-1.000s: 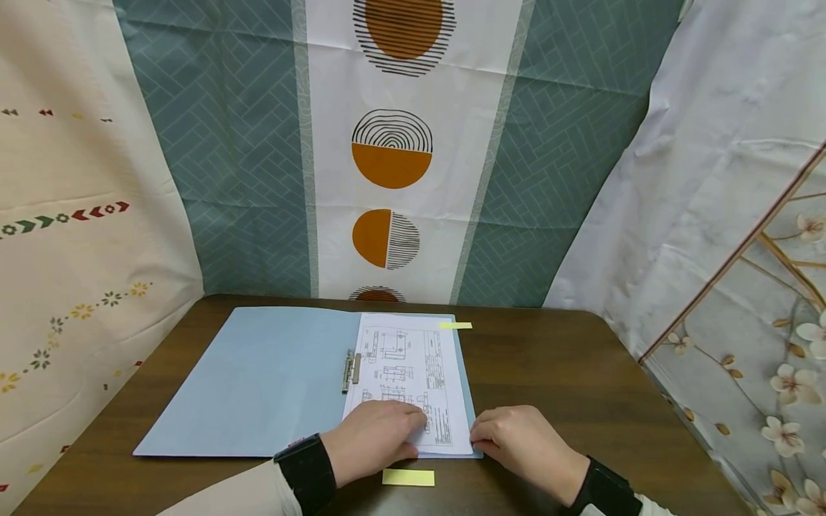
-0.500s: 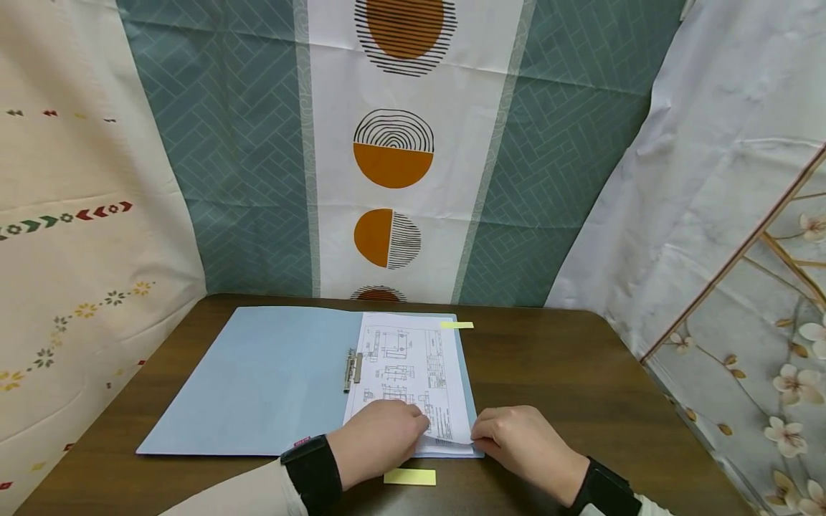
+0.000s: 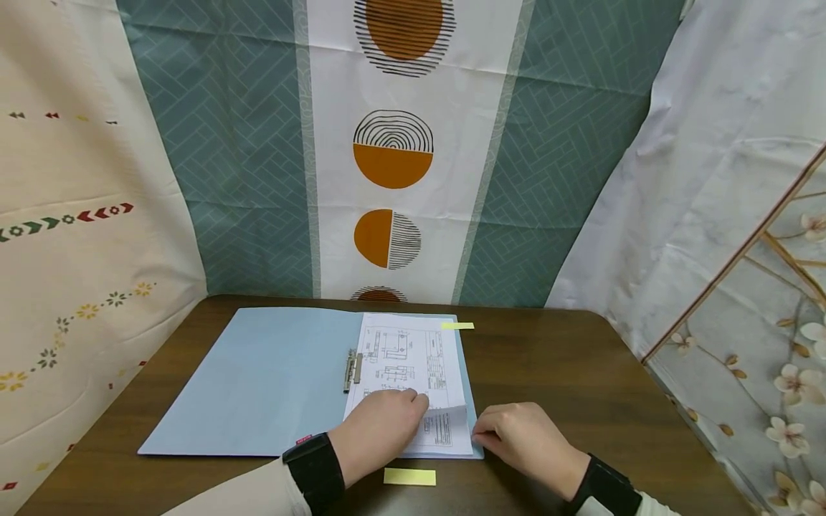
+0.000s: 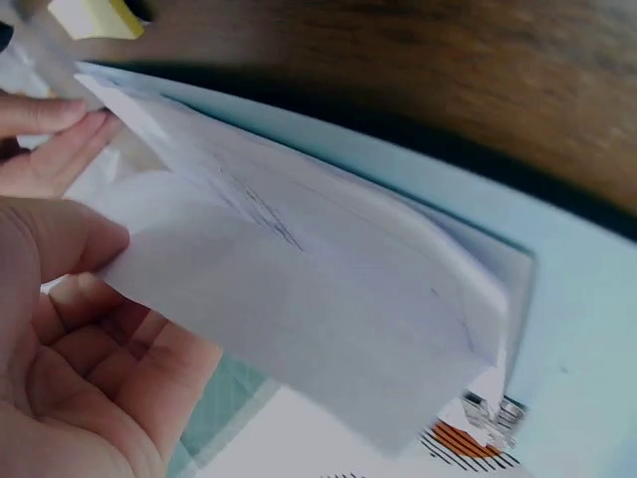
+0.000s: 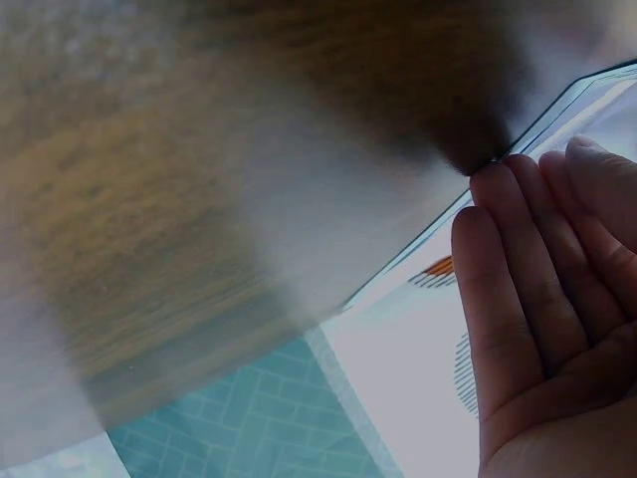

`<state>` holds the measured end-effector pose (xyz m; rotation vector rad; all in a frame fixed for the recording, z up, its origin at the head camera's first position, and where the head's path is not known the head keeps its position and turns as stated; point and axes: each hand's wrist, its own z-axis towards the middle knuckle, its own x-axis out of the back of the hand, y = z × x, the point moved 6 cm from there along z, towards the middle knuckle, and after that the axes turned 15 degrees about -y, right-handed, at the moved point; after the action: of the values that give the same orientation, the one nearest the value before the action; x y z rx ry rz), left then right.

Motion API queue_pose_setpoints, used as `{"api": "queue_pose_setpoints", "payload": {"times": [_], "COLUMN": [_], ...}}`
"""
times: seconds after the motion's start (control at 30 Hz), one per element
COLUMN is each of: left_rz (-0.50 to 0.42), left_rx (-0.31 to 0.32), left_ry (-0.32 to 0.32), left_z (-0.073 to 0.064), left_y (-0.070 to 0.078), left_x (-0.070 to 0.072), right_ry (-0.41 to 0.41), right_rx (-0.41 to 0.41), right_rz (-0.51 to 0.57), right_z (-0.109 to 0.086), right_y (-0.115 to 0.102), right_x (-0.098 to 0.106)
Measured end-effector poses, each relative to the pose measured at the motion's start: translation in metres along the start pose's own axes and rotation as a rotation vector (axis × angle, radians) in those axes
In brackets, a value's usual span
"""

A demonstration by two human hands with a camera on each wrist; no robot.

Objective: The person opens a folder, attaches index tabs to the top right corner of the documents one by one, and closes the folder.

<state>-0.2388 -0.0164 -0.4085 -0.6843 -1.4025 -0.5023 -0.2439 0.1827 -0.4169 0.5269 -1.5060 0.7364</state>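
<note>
My left hand [image 3: 383,423] pinches the lower edge of a white drawing sheet [image 4: 259,289] between thumb and fingers. That edge is raised and bent back, showing another printed sheet [image 3: 445,430] underneath. The papers lie on the right side of an open light-blue folder [image 3: 258,387], beside a metal clip [image 3: 352,370] near its fold. At the folder's lower right corner rests my right hand [image 3: 523,438]. In the right wrist view its fingers [image 5: 518,289] are fairly straight, fingertips at the folder's edge, with the thumb close by; no raised sheet shows between them.
One yellow sticky strip [image 3: 409,477] lies on the brown table [image 3: 535,351] in front of the folder. Another yellow strip [image 3: 457,326] sits at the papers' upper right, sticking out past the folder. Patterned cloths [image 3: 252,143] hang behind the table and at both sides.
My left hand has moved slightly up and away with the top sheet's lower edge, lifting it off the sheet below. The right hand has stayed almost in place, and the sheet's corner has left it.
</note>
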Motion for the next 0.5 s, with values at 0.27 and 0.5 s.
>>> {"api": "queue_pose_setpoints", "payload": {"times": [0.27, 0.5], "left_rz": [-0.161, -0.299], "left_rx": [0.033, 0.089], "left_ry": [0.082, 0.196], "left_z": [-0.012, -0.026], "left_y": [-0.015, -0.033], "left_x": [0.009, 0.019], "right_ry": [-0.056, -0.059], "right_rx": [-0.002, 0.007], "right_rz": [-0.029, -0.062], "right_z": [0.004, 0.01], "right_y": [-0.003, -0.009], "right_x": [0.0, 0.003]}}
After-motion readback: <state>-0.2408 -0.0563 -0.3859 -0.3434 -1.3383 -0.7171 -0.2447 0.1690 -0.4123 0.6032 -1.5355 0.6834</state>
